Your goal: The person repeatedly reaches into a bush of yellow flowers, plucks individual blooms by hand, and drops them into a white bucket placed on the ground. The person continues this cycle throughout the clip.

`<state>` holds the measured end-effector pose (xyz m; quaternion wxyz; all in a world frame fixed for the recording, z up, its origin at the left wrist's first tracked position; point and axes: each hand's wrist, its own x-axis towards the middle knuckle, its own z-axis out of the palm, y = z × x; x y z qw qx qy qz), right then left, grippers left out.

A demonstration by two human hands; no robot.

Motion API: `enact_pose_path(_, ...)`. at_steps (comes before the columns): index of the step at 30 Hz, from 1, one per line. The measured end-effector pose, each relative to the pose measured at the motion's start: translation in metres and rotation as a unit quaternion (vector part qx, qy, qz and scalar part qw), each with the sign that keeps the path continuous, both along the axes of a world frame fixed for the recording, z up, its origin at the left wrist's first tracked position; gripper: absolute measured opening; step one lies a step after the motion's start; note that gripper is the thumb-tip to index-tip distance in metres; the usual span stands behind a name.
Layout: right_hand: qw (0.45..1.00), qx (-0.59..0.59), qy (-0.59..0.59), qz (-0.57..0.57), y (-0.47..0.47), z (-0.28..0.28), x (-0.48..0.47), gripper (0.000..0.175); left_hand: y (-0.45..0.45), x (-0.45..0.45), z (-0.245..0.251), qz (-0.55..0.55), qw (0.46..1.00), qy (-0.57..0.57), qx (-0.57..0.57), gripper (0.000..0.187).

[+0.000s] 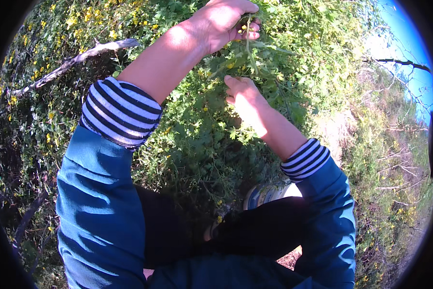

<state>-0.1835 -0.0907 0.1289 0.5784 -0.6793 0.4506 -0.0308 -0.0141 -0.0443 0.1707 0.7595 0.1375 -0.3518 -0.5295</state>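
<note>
My left hand is at the top middle, its fingers curled round a green plant stem with small yellow-green buds. The stem hangs down from it towards my right hand. Below and slightly right, my right hand has its thumb and fingers drawn together near the lower leaves; whether they grip anything is not clear. Leafy green plants with small yellow flowers surround both hands. Striped cuffs are turned back over my blue sleeves.
A bare grey branch lies across the plants at left. A white container with a printed band stands beyond my dark-clad leg. Dry twigs and a dark branch are at right, against brush and sky.
</note>
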Motion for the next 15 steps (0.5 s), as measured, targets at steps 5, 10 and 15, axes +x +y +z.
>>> enact_pose_path(5,0.954,0.067,-0.188,-0.222,-0.036,-0.036,0.023,0.056,-0.010,-0.007,0.002,0.058,0.995,-0.030,0.073,0.012)
enact_pose_path(10,0.953,0.144,-0.195,-0.182,-0.065,-0.042,0.032,0.034,-0.014,-0.013,0.006,0.068,0.991,-0.028,0.109,0.013)
enact_pose_path(15,0.937,0.231,-0.233,-0.124,-0.085,-0.038,0.032,0.023,-0.010,-0.013,0.005,0.086,0.987,-0.043,0.128,0.013)
